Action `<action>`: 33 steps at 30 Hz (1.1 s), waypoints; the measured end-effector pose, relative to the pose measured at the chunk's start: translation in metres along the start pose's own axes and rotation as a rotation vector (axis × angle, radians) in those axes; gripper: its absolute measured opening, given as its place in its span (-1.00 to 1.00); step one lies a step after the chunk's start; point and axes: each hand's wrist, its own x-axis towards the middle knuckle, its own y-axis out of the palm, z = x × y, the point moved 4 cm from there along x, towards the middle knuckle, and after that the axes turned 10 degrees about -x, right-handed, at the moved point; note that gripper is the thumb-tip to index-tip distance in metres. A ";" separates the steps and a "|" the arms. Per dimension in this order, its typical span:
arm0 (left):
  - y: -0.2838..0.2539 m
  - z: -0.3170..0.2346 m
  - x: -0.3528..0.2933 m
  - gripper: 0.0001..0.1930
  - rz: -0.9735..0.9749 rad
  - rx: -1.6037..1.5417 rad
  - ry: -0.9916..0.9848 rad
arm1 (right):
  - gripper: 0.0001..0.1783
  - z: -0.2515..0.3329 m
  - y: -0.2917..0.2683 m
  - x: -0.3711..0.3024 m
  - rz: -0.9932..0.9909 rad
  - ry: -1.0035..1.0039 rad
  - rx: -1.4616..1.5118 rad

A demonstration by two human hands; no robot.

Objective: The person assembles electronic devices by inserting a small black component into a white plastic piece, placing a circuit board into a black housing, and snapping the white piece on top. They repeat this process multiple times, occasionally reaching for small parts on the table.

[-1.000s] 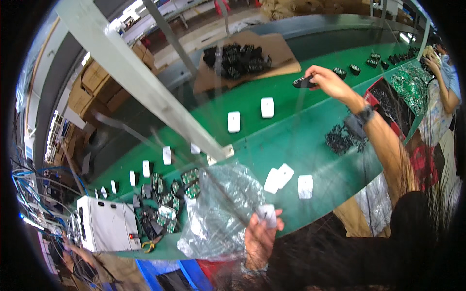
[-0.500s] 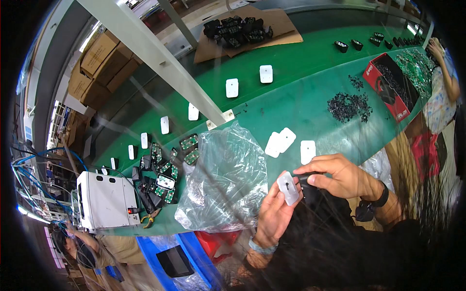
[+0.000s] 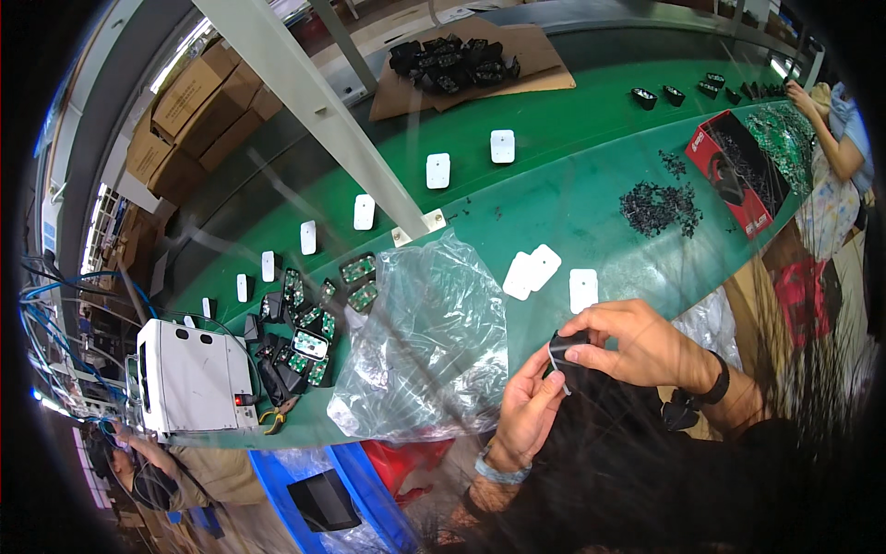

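Note:
My left hand point(image 3: 526, 414) pinches a small white plastic plate point(image 3: 557, 362), now seen nearly edge-on. Against it lies a black plastic casing point(image 3: 570, 347), gripped by the thumb and fingers of my right hand point(image 3: 639, 345). The two parts look pressed together; the inside of the joint is hidden. Just beyond my hands, a white plate point(image 3: 583, 290) lies on the green bench, and two overlapping white plates point(image 3: 532, 271) rest to its left.
A crumpled clear plastic bag point(image 3: 429, 342) covers the bench left of my hands. Past it are a heap of black casings with circuit boards point(image 3: 309, 343), pliers point(image 3: 277, 417) and a white machine point(image 3: 194, 380). Small black parts point(image 3: 657, 208) and a red box point(image 3: 738, 175) lie right. A metal post point(image 3: 318, 111) slants across.
The white plate in my left hand has turned from face-up to edge-on, and the black casing has come against it. White pieces on the far green belt have shifted slightly left.

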 end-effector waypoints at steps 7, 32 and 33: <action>0.001 -0.002 -0.005 -0.50 -0.047 0.092 0.052 | -0.70 -0.003 0.002 -0.002 0.033 0.003 0.044; -0.007 0.001 0.001 -0.50 0.005 0.063 0.001 | -0.70 -0.009 0.002 -0.007 0.031 0.078 0.045; -0.010 0.001 0.001 -0.50 0.003 0.064 0.001 | -0.69 -0.008 0.002 -0.007 0.026 0.033 0.041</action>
